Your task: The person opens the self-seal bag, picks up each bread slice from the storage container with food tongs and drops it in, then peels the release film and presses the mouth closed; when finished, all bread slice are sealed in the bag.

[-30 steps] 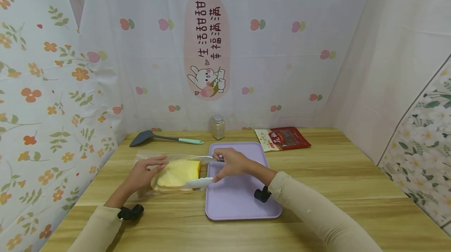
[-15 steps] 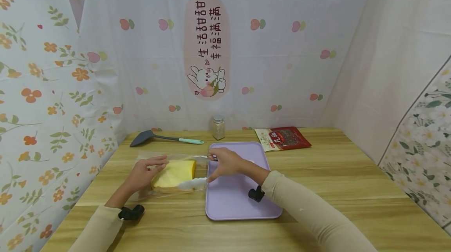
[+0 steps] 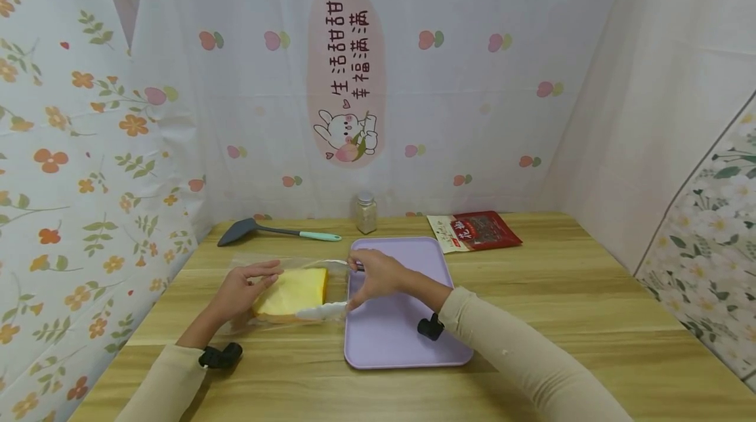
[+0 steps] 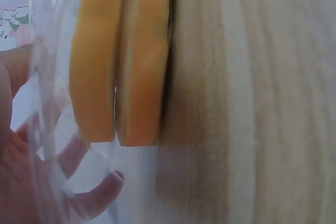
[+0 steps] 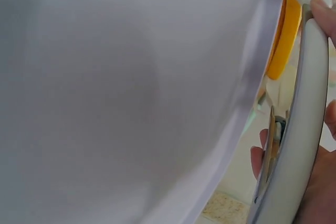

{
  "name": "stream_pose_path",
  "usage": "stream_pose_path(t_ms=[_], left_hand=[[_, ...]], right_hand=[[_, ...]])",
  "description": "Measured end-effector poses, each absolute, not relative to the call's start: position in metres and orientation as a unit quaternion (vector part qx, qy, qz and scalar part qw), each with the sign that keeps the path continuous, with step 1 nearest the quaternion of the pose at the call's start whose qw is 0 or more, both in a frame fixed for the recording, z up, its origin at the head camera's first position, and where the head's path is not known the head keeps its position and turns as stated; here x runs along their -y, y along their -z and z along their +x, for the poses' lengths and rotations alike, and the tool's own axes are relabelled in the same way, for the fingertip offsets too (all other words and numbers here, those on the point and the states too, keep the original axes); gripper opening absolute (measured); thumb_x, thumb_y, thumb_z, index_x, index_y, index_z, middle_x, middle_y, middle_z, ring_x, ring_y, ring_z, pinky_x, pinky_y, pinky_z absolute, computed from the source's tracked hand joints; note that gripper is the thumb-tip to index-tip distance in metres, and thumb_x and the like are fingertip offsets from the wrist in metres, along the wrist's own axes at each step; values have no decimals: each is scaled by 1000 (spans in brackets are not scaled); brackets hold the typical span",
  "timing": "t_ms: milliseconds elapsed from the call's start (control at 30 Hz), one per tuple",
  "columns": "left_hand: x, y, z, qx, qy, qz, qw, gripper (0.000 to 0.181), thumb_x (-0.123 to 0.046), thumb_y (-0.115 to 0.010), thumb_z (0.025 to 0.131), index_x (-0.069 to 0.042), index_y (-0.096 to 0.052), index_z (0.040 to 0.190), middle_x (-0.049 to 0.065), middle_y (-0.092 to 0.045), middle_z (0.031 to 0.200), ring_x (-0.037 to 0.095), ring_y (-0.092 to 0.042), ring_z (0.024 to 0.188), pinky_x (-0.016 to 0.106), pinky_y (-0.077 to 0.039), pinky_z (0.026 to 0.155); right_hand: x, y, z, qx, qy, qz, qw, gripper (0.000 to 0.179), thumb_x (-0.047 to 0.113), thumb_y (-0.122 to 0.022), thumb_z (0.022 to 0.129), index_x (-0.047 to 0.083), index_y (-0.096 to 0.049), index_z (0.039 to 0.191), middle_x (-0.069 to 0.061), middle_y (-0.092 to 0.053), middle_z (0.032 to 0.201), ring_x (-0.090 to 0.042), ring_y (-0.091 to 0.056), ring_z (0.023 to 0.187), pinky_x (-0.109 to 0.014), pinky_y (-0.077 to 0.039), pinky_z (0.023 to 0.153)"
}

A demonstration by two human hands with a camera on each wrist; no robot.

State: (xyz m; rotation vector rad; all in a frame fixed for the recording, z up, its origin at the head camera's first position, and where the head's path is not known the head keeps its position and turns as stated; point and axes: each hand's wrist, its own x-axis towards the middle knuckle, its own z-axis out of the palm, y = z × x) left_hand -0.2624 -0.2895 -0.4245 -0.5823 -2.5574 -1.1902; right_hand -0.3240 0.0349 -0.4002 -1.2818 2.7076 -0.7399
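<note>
foremost on the wooden table is the near edge of a lilac tray. just left of the tray, two stacked bread slices lie in a clear bag; the left hand rests on it, fingers spread. the right hand grips tongs, whose parted arms reach along the bread's near and far sides. behind stand a spatula, lying flat, a lidded jar and a red packet.

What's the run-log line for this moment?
left hand: touching bag | right hand: gripping spread tongs | bread: inside bag | tray: below right hand | jar: beyond tray
</note>
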Motion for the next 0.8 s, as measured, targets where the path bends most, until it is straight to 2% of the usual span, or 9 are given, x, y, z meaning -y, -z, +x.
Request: stream_pose_path(t_ms=[133, 467, 800], left_hand=[[289, 426, -263, 882, 407, -199, 128, 22, -13, -66, 96, -2, -75, 114, 21, -61, 132, 42, -57, 121, 34, -53, 76], [290, 424, -263, 880, 411, -202, 126, 21, -13, -67, 96, -3, -76, 112, 21, -61, 132, 43, -56, 123, 32, -52, 77], [290, 420, -260, 879, 415, -201, 124, 22, -13, -66, 96, -1, -75, 112, 22, -60, 133, 45, -54, 124, 56, -51, 84]], right_hand=[[-36, 400, -321, -875, 244, -415, 38, 74, 50, -92, 63, 3, -55, 106, -17, -58, 99, -10, -40, 77, -23, -32, 63], [-41, 403, -315, -870, 247, -425, 35, 63, 49, -89, 69, 13, -54, 107, -8, -60, 105, -15, -45, 88, -27, -37, 74], [-43, 402, -312, -866, 231, -444, 17, 57, 49, -87, 73, 14, -54, 105, -4, -60, 104, -19, -50, 90, -29, -37, 76]])
